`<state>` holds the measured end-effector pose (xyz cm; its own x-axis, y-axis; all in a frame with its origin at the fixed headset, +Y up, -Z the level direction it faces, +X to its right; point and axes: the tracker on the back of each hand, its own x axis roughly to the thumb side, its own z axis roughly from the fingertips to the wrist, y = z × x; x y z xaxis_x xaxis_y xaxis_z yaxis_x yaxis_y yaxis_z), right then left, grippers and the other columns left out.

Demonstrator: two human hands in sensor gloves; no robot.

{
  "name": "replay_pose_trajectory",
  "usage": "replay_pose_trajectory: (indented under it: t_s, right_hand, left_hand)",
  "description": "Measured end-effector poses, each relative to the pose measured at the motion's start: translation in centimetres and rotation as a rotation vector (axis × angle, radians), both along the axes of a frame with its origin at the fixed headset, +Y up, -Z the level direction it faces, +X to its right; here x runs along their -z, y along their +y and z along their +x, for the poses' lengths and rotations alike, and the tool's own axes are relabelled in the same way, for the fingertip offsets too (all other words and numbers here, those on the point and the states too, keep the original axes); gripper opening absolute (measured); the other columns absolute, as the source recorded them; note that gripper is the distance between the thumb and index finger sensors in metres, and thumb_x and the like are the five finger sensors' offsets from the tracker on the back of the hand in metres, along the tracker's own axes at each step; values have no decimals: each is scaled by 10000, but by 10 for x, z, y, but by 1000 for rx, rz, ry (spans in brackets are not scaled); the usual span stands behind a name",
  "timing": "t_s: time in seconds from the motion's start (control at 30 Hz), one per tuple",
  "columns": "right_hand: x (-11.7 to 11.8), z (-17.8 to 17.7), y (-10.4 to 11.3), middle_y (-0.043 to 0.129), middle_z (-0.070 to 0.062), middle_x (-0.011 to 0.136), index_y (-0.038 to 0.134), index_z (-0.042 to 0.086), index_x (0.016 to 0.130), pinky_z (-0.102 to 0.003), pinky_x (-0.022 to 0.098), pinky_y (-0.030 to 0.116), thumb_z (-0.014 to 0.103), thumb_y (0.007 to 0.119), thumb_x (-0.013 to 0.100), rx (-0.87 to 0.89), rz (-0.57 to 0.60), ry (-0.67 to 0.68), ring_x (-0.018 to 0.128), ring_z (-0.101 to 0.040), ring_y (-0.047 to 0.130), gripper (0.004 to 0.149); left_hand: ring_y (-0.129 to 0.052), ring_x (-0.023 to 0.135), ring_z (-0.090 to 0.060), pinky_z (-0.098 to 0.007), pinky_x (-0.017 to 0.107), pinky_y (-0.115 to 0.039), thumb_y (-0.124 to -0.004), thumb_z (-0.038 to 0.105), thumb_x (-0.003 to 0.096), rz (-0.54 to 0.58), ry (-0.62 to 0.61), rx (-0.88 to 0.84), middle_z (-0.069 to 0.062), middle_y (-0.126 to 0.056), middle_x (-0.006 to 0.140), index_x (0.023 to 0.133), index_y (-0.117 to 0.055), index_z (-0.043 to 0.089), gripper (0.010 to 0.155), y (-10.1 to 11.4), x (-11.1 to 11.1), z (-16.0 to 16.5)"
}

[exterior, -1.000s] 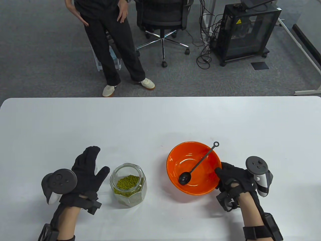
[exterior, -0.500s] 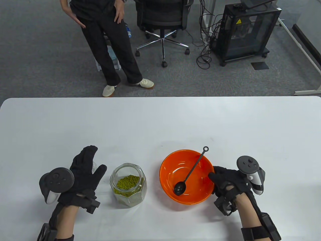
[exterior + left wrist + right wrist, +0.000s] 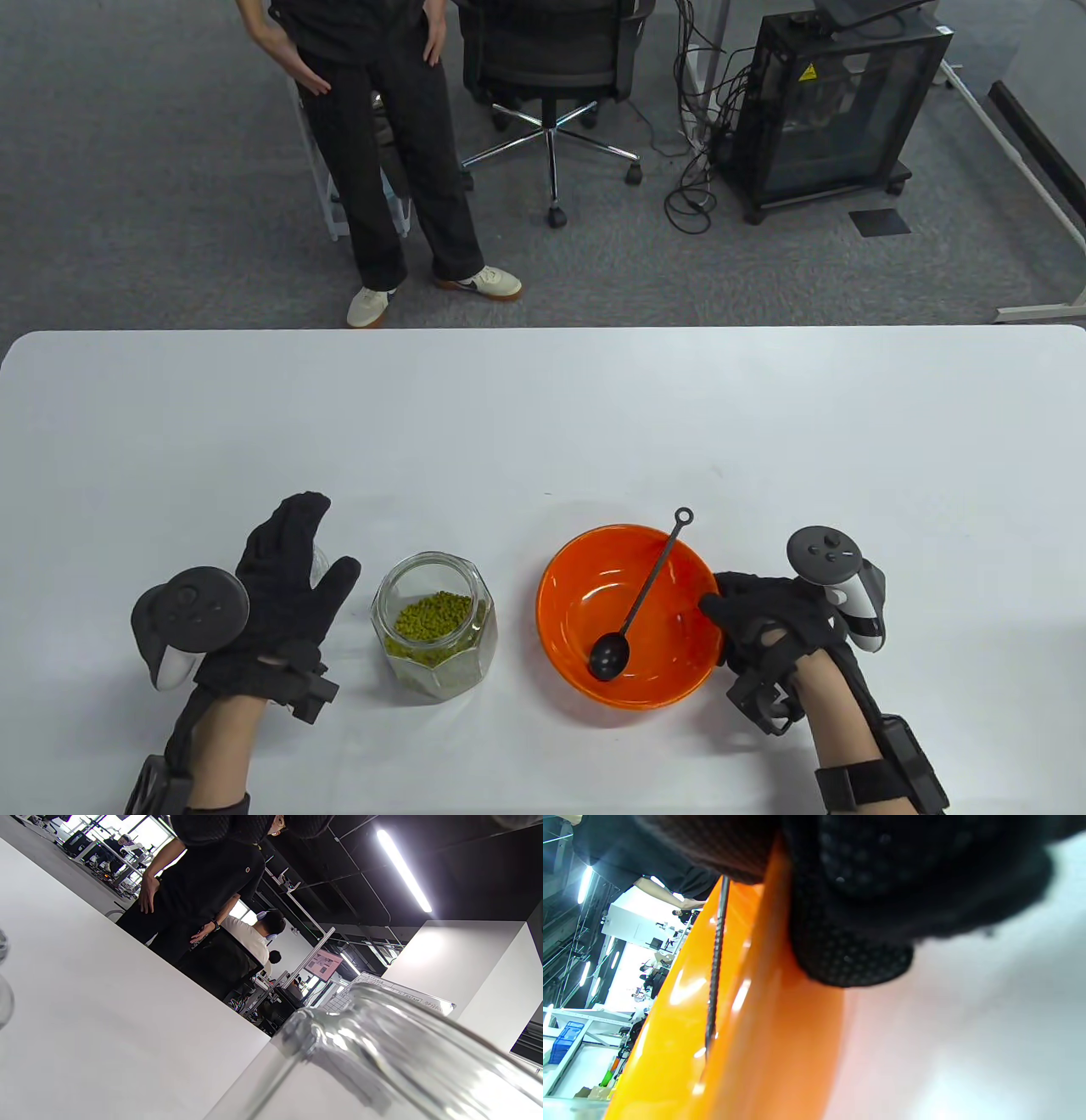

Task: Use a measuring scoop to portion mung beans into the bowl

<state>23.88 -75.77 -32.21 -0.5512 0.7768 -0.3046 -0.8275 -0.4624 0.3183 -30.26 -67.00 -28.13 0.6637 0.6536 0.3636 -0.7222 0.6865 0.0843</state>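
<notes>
No beans have reached the orange bowl (image 3: 629,679) yet: the black measuring scoop (image 3: 609,655) lies empty inside it, just left of the right hand (image 3: 768,620), whose fingers (image 3: 717,604) clasp the rim. The mung beans (image 3: 431,618) sit in the open glass jar (image 3: 433,628) on the counter (image 3: 543,424), just right of the left hand (image 3: 280,586), whose fingers are spread and hold nothing. All the scooping remains.

Place: we take this for an open office used as a test lab.
Floor: grey carpet (image 3: 127,212) beyond the far edge of our white worktop (image 3: 543,407).
Seating: a black swivel chair (image 3: 551,76) on castors, far centre.
Equipment: a black wheeled cabinet (image 3: 836,102) with tangled cables (image 3: 696,153), far right.
People: a person (image 3: 373,127) stands far left.
Ceiling: we see strip lights (image 3: 403,870) and exposed black ducts.
</notes>
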Motion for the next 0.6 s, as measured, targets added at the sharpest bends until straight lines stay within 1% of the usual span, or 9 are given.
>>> replay_pose_trajectory:
  t_s: [0.17,0.23,0.33,0.4,0.43,0.53,0.6]
  right_hand:
    - [-1,1,0,1074,-88,422,739,8,909,-351,133,882,378,833,481,-11,-20,12,139,-226,1033,573]
    - [-1,4,1,1075,-89,477,731,13,922,-363,152,878,437,810,489,-27,-52,21,178,-243,1035,611]
    - [-2,13,11,1055,-119,539,710,16,943,-378,182,870,540,774,479,-87,-18,-41,229,-269,1028,703]
    - [-1,17,19,1027,-138,612,712,48,955,-389,221,862,580,764,467,-104,15,-97,290,-292,1017,724]
    - [0,18,23,995,-159,672,708,68,966,-397,250,853,590,764,463,-98,29,-117,342,-309,1004,727]
    - [10,15,31,862,-216,824,695,96,983,-423,344,815,610,762,455,-118,27,-112,509,-368,929,739]
    - [20,9,36,795,-229,878,678,102,991,-431,381,794,620,759,450,-190,19,-93,573,-388,885,753]
  left_hand:
    - [-482,1012,-599,-773,704,-411,-535,839,498,-5,-3,4,-311,-402,1152,1127,-381,57,1015,-1,0,1]
    - [-483,1011,-599,-772,705,-411,-535,839,498,-6,-4,5,-312,-401,1152,1127,-380,57,1016,-1,0,2]
    - [-484,1012,-597,-773,704,-411,-535,841,496,-8,-7,6,-311,-402,1152,1128,-380,58,1017,-1,0,2]
    - [-484,1011,-598,-774,703,-411,-536,838,498,-10,-7,5,-312,-402,1152,1127,-382,57,1015,-2,1,2]
    - [-481,1013,-598,-773,705,-410,-533,840,498,-14,-9,7,-312,-401,1152,1128,-380,59,1015,-2,1,2]
    - [-481,1013,-597,-773,704,-411,-535,839,499,-23,-11,11,-313,-401,1152,1128,-380,58,1015,-4,2,3]
    - [-482,1012,-599,-773,704,-410,-534,839,499,-25,-16,16,-312,-401,1152,1128,-379,59,1014,-5,2,5]
